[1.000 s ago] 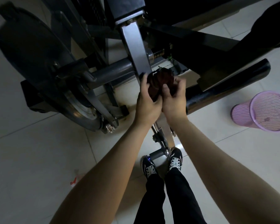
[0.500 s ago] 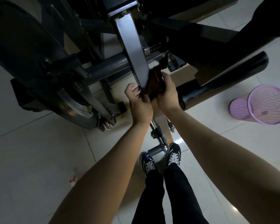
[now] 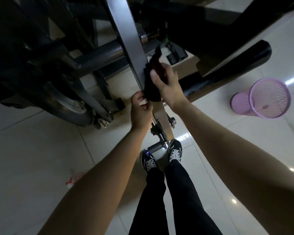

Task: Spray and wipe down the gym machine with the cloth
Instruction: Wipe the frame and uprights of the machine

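The cloth is dark, close to black, with a deep maroon patch at its upper end. On the gym machine a flat bar of dull silver-grey stands out against black frame parts, and the roller pad is black too. The wastebasket is lilac, its wall a fine mesh of thin ribs. The floor is pale cream tile crossed by thin dark grout lines. The trousers are plain black. The shoes are black with white laces and white side stripes. A scrap is red and white.
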A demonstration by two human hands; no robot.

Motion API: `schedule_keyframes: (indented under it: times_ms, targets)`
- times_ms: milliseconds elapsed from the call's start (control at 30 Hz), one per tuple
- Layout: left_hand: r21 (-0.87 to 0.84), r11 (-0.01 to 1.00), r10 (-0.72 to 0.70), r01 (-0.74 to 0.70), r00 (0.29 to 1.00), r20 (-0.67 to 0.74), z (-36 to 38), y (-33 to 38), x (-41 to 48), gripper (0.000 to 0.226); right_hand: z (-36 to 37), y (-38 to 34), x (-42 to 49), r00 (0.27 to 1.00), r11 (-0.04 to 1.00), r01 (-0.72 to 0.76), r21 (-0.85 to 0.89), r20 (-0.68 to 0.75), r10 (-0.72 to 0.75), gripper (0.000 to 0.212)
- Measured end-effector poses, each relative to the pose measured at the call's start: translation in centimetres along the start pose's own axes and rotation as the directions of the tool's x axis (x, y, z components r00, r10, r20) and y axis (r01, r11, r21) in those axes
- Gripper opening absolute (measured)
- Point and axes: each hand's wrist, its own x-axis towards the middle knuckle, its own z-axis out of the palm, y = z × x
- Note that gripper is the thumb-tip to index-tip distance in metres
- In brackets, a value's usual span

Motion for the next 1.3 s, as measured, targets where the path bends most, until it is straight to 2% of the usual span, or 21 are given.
schedule_keyframes:
  times_ms: [133, 300, 400, 500, 567, 667, 733, 833, 933, 1033, 1100, 1167, 1233, 1300]
  targets:
    - [0.082, 0.992, -0.103, 0.100, 0.994, 0.031, 0.1, -0.8, 0.6, 0.033, 1.2, 0.9, 0.8, 0.999, 0.995, 0.028, -0.095, -0.019, -0.030, 0.062]
    - [0.086, 0.959, -0.279, 0.271, 0.955, 0.105, 1.1, -2.0, -1.1, 0.040, 1.4, 6.5, -1.2, 0.997, 0.982, -0.051, -0.181, -0.070, 0.039, 0.051]
    - [0.138, 0.942, -0.325, 0.307, 0.937, 0.132, 1.6, -2.9, -2.4, 0.041, 1.2, 10.0, -3.2, 0.987, 0.974, -0.158, -0.164, -0.067, 0.149, 0.042]
    - [0.172, 0.918, -0.382, 0.356, 0.910, 0.158, 1.6, -4.0, -3.3, 0.042, 1.1, 13.3, -5.1, 0.968, 0.947, -0.251, -0.201, -0.080, 0.240, 0.043]
    - [0.179, 0.910, -0.405, 0.375, 0.897, 0.181, 1.6, -4.5, -3.9, 0.042, 0.8, 13.4, -6.3, 0.929, 0.910, -0.370, -0.188, -0.091, 0.359, 0.047]
    - [0.170, 0.907, -0.413, 0.385, 0.892, 0.185, 1.6, -4.9, -4.3, 0.042, 0.1, 13.5, -6.9, 0.885, 0.859, -0.465, -0.213, -0.129, 0.447, 0.030]
    - [0.158, 0.907, -0.415, 0.389, 0.889, 0.194, 1.6, -5.0, -4.2, 0.042, -0.3, 13.0, -6.8, 0.903, 0.890, -0.425, -0.168, -0.146, 0.404, 0.028]
    - [0.107, 0.901, -0.433, 0.420, 0.879, 0.198, 1.7, -5.3, -4.1, 0.039, 0.0, 10.0, -6.1, 0.969, 0.969, -0.193, -0.155, -0.184, 0.164, 0.029]
    - [0.086, 0.897, -0.443, 0.434, 0.876, 0.192, 1.8, -5.7, -4.2, 0.038, 1.3, 6.2, -4.8, 0.977, 0.991, 0.000, -0.134, -0.211, -0.028, 0.026]
    - [0.093, 0.910, -0.415, 0.405, 0.884, 0.215, 1.7, -5.9, -4.2, 0.038, 2.3, 5.3, -3.8, 0.956, 0.953, 0.146, -0.266, -0.210, -0.205, 0.025]
    - [0.065, 0.914, -0.405, 0.401, 0.887, 0.220, 1.7, -6.0, -4.1, 0.030, 2.9, 6.8, -4.6, 0.942, 0.893, 0.222, -0.393, -0.149, -0.300, 0.030]
    - [0.029, 0.893, -0.444, 0.450, 0.866, 0.232, 1.9, -6.5, -4.3, 0.026, 3.5, 9.1, -6.4, 0.951, 0.869, 0.220, -0.443, -0.103, -0.293, 0.031]
    - [0.041, 0.884, -0.463, 0.467, 0.856, 0.230, 1.9, -6.8, -4.8, 0.016, 3.8, 10.9, -8.1, 0.978, 0.922, 0.124, -0.367, -0.112, -0.177, 0.030]
    - [0.064, 0.898, -0.438, 0.435, 0.873, 0.213, 2.3, -7.3, -5.4, 0.020, 3.7, 11.9, -8.8, 0.985, 0.955, 0.052, -0.291, -0.145, -0.097, 0.032]
